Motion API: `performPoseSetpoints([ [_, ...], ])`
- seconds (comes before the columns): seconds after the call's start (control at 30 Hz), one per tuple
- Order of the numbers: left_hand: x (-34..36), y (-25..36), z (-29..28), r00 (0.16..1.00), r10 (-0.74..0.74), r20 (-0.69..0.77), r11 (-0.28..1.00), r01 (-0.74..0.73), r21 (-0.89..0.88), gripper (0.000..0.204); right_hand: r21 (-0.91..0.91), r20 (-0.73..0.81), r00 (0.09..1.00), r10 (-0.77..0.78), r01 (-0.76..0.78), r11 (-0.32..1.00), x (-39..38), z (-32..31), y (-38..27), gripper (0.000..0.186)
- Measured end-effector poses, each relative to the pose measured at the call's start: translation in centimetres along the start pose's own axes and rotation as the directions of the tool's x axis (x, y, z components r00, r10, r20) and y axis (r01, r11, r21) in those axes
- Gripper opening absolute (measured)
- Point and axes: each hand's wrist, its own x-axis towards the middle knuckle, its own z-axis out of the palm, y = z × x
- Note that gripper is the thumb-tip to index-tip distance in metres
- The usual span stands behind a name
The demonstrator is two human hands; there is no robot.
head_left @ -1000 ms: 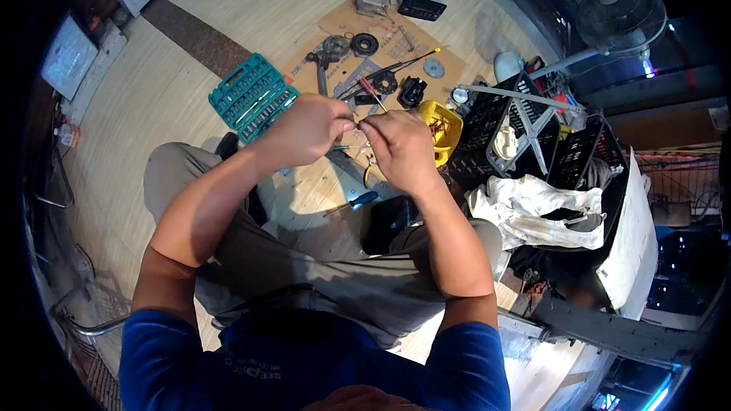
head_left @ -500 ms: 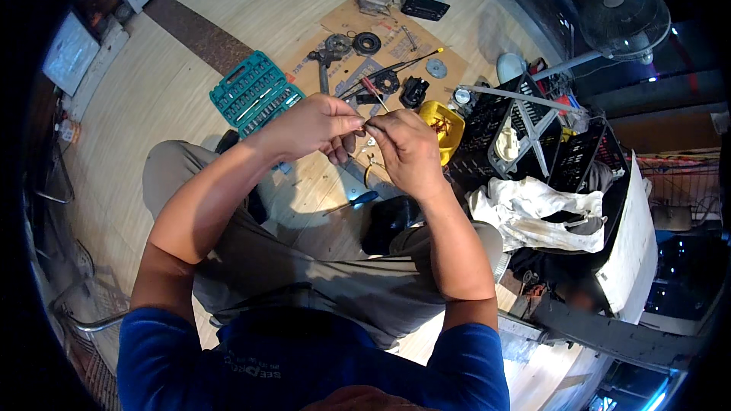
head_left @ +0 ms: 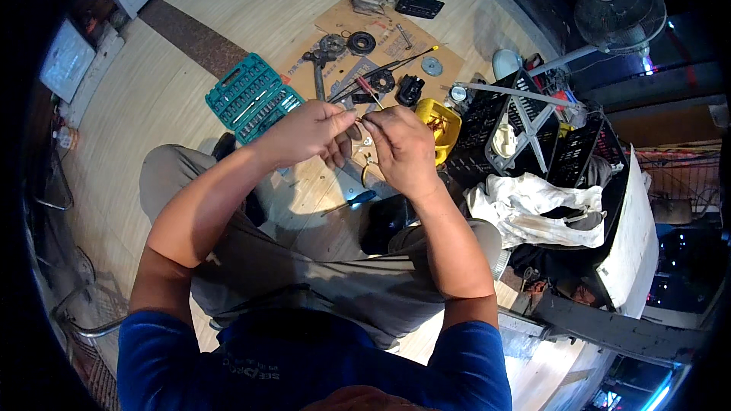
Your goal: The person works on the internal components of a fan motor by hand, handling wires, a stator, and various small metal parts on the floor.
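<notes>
Over the floor between my knees, my left hand (head_left: 308, 133) and my right hand (head_left: 403, 146) meet at their fingertips. Both are closed in a pinch on something too small to make out, partly hidden by the fingers. Just beyond the hands lies a red-handled screwdriver (head_left: 367, 87). Below them are pliers with yellow handles (head_left: 365, 173) and a blue-handled screwdriver (head_left: 362, 198). A yellow tub (head_left: 451, 141) with small reddish-brown pieces stands beside my right hand. To the left is an open teal socket set (head_left: 242, 74).
Cardboard (head_left: 335, 21) ahead carries a hammer (head_left: 319, 76), a black ring (head_left: 361, 43), a metal disc (head_left: 432, 66) and other parts. A car radio (head_left: 418, 1) sits farther back. Black crates (head_left: 487, 125), a white cloth (head_left: 533, 209) and a fan (head_left: 618, 11) stand at right.
The whole view has shifted slightly. My fingertips have drawn a little apart, with both hands still pinched close together. Nothing on the floor has visibly been moved.
</notes>
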Motion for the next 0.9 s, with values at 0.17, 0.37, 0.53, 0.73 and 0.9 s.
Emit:
performPoseSetpoints([
  [0.17,-0.8,0.7,0.0,0.985,-0.079,0.154,0.9,0.137,-0.414,0.029,-0.048,0.001,0.995,-0.099,0.099,0.994,0.2,-0.4,-0.2,0.011],
  [0.37,-0.6,0.4,0.5,0.98,0.189,-0.065,0.982,-0.19,-0.019,0.023,0.473,0.099,0.855,0.509,-0.491,0.732,-0.2,0.2,-0.5,0.013],
  [0.53,-0.3,0.0,0.0,0.715,0.697,-0.044,0.587,-0.534,0.608,0.02,0.626,0.424,0.59,0.687,-0.739,0.249,0.4,0.0,-0.3,0.012],
  [0.73,-0.4,0.8,-0.4,1.0,-0.006,0.025,0.99,0.009,-0.14,0.025,0.034,-0.042,0.998,-0.048,0.049,0.998,0.1,-0.2,-0.2,0.007],
  [0.9,-0.1,0.3,0.0,0.991,0.117,-0.06,0.992,-0.114,0.059,0.021,0.168,0.003,0.979,0.205,-0.203,0.965,-0.3,0.1,-0.2,0.01],
])
